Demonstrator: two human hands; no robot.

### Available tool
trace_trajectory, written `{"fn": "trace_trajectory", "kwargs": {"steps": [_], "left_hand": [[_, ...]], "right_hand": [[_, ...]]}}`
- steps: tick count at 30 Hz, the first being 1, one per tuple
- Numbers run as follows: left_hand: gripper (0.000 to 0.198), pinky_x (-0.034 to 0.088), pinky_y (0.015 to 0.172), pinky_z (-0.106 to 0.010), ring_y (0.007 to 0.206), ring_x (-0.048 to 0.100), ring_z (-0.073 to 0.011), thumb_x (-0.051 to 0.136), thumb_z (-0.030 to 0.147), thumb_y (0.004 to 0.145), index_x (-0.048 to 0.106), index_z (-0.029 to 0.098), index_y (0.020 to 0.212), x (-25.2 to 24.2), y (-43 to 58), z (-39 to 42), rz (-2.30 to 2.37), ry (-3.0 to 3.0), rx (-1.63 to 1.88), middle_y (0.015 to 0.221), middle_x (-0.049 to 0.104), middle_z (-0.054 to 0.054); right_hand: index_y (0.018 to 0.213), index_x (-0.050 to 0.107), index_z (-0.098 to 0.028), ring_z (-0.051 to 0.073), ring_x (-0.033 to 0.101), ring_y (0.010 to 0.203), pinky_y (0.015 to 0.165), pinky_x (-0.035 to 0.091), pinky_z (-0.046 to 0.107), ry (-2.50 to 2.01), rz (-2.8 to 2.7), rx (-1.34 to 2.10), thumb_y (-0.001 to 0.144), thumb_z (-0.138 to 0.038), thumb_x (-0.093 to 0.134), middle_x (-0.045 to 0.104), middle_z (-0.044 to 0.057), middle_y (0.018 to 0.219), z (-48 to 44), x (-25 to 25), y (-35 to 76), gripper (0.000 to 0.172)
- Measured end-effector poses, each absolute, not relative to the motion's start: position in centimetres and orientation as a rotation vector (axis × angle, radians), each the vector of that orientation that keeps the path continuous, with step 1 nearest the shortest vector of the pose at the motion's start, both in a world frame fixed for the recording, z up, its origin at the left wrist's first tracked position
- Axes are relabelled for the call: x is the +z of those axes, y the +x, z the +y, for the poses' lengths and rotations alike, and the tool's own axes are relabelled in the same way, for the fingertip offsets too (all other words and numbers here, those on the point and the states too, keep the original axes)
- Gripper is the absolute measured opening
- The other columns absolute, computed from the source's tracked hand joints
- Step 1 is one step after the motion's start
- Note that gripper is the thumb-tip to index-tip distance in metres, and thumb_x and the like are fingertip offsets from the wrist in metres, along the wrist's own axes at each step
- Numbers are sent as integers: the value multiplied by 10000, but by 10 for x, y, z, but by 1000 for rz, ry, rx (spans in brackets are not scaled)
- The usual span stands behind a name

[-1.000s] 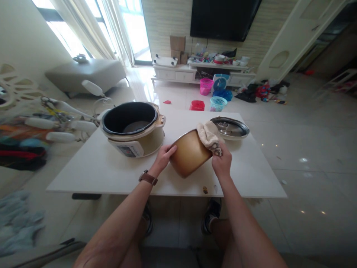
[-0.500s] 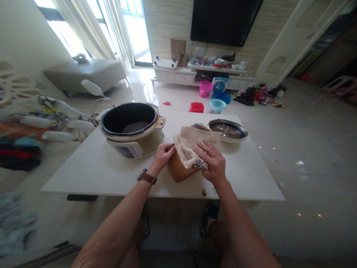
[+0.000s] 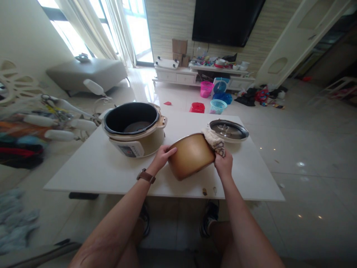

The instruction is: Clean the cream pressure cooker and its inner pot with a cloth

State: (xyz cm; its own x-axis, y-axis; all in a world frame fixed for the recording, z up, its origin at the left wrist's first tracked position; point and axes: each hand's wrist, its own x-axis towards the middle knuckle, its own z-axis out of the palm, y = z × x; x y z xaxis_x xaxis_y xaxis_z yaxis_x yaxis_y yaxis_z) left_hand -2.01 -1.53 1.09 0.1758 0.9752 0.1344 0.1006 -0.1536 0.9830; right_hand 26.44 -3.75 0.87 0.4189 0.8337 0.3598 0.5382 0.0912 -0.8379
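Observation:
A golden-brown inner pot (image 3: 192,154) is tilted over the white table, its outer side towards me and its inside hidden. My left hand (image 3: 163,156) grips the left rim, thumb on the outside. At the pot's right side my right hand (image 3: 224,163) is closed round a cream cloth (image 3: 214,141) with a dark pattern, which lies over the rim there. The rice cooker body (image 3: 134,130), white with a black hollow inside, stands open to the left. Its detached lid (image 3: 228,130) lies inner side up on the right, behind the cloth.
The white table (image 3: 111,178) has two small objects near its front edge, one a dark yellowish bit (image 3: 204,191). Beyond it stand a red stool (image 3: 197,108) and a light blue basket (image 3: 218,107). A lamp with several white shades (image 3: 95,88) is at the left.
The cloth has gone from the pot's near outer side to its right rim, carried by my right hand. The golden side now shows bare. My left hand keeps its hold on the rim.

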Motion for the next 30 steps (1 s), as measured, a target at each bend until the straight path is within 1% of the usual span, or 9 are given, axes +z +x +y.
{"fn": "trace_trajectory", "kwargs": {"steps": [4,7,10,14,17,21,24,27,30], "left_hand": [[575,165,562,-293,587,257,-101,690,638,810,417,198,557,11,-18,-16,1138,1476,1171,583,295,37],[550,178,561,-286,595,271,-101,693,613,831,455,187,577,14,-16,-16,1163,1526,1210,595,320,34],[532,204,562,-275,607,302,-106,691,607,844,506,174,595,16,-15,-16,1189,1568,1203,600,353,31],[528,228,573,-267,623,309,-110,709,603,833,507,174,601,14,-14,-16,1211,1567,1248,600,354,35],[521,228,574,-267,626,322,-110,718,600,843,524,170,620,15,-14,-19,1214,1550,1221,614,377,33],[511,250,571,-262,627,363,-115,725,612,843,572,163,653,16,-16,-21,1182,1518,1160,630,434,24],[507,261,578,-259,632,379,-116,741,615,820,592,158,658,14,-20,-19,1138,1504,1180,633,446,22],[537,238,565,-262,609,355,-109,757,635,782,574,158,614,10,-25,-16,1115,1489,1155,602,416,25],[560,208,554,-267,590,318,-100,748,638,783,542,161,576,10,-25,-15,1130,1490,1148,583,384,28]], "right_hand": [[1026,800,-179,300,741,913,844,580,412,-1536,-1270,301,824,-314,589,823,108,987,-39,9,258,322],[1156,785,-218,290,752,1101,977,588,424,-1386,-1416,173,835,-232,572,810,88,1171,-47,18,246,385],[1244,774,-279,282,671,1338,1147,528,450,-1148,-1718,31,827,-187,573,751,53,1367,-59,32,237,472],[1303,758,-339,283,597,1438,1241,453,493,-1014,-1974,-31,814,-205,594,716,4,1432,-68,44,231,533],[1313,752,-306,276,614,1420,1218,479,480,-1027,-1879,6,821,-165,573,725,28,1418,-65,44,232,542],[1243,772,-259,288,690,1309,1133,543,463,-1137,-1621,109,834,-165,578,762,69,1343,-54,33,240,462],[1155,793,-211,311,751,1136,1032,579,468,-1312,-1416,188,833,-226,600,807,95,1190,-45,21,246,375],[1031,806,-169,301,757,929,894,599,439,-1462,-1270,292,829,-300,607,821,98,990,-40,11,251,312],[992,806,-165,288,747,872,840,599,413,-1499,-1227,328,817,-325,610,821,92,937,-38,8,252,309]]}}
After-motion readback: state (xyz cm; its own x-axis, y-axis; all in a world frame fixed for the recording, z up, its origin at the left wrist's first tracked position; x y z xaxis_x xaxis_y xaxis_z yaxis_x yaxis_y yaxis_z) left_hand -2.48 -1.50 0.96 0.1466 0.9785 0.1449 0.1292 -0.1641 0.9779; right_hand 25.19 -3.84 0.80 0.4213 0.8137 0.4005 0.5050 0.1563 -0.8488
